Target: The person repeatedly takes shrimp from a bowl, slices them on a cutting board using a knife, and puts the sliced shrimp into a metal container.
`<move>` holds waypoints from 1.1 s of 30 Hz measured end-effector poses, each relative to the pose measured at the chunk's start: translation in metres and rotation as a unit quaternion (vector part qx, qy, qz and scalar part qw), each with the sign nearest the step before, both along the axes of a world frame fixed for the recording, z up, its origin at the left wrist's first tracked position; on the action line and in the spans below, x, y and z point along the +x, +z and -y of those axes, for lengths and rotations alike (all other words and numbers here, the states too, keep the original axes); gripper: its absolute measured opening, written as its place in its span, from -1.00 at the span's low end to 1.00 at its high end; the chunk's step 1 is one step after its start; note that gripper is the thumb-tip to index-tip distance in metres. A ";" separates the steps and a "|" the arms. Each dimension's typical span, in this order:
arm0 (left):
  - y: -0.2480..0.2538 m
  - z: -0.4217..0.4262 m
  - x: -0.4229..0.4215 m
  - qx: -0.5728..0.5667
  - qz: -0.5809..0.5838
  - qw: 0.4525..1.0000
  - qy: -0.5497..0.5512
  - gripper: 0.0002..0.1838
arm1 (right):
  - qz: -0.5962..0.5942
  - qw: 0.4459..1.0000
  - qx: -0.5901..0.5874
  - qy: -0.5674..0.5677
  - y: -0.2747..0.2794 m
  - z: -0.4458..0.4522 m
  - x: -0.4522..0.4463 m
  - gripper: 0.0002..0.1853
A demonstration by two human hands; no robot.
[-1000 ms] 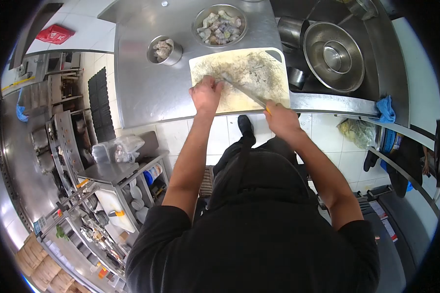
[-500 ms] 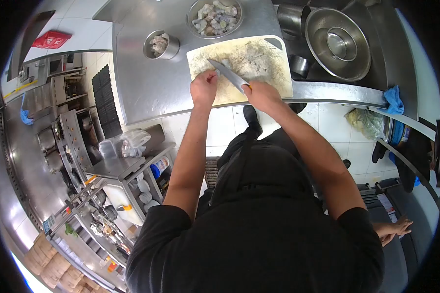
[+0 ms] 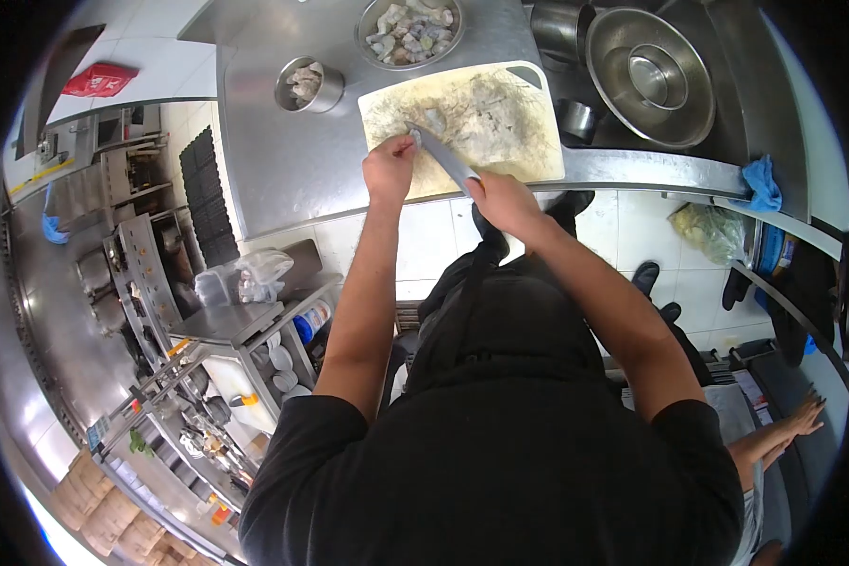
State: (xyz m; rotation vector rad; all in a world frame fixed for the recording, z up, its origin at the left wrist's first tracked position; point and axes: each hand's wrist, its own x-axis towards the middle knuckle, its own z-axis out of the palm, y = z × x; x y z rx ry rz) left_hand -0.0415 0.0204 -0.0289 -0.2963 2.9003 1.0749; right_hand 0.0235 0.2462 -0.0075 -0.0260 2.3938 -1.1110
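My right hand (image 3: 504, 204) is closed around the handle of a kitchen knife (image 3: 446, 160), its blade slanting up and left over a worn white cutting board (image 3: 524, 172). My left hand (image 3: 388, 172) pinches a small pale, translucent piece of food (image 3: 416, 139) close to the blade's tip; its exact kind is hard to make out. Another greyish piece (image 3: 435, 120) lies on the board just above the blade. Behind the board, a metal bowl (image 3: 360, 45) holds several raw, greyish-white pieces that look like shrimp. A small metal container (image 3: 329, 91) holds pale pinkish pieces.
Right of the board stand a large perforated metal bowl (image 3: 606, 90) with a smaller bowl inside, and metal pots (image 3: 557, 33). A blue cloth (image 3: 762, 184) hangs at the counter's right end. A co-worker's hands (image 3: 790, 426) show at the lower right.
The knife has shifted slightly, its tip now closer to my left fingers. At the lower right, the co-worker has come further into view and their hands have moved up.
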 end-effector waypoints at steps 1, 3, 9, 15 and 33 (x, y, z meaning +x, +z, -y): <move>0.000 0.000 0.000 0.000 -0.003 1.000 0.001 -0.81 | 0.003 1.000 0.009 0.001 0.001 0.002 0.001 -0.53; -0.001 0.001 0.001 0.013 -0.017 1.000 0.004 -0.81 | 0.011 0.999 0.032 0.003 0.004 0.003 0.007 -0.53; -0.001 0.002 0.003 0.027 0.009 0.999 0.023 -0.81 | 0.017 0.998 0.061 0.020 0.008 0.001 0.027 -0.53; -0.002 0.004 0.006 0.030 0.001 0.999 0.039 -0.81 | 0.001 0.998 0.055 0.019 0.012 0.005 0.027 -0.55; 0.001 0.007 0.003 -0.023 0.018 0.999 0.018 -0.82 | 0.005 0.993 0.088 0.079 0.022 -0.021 0.062 -0.56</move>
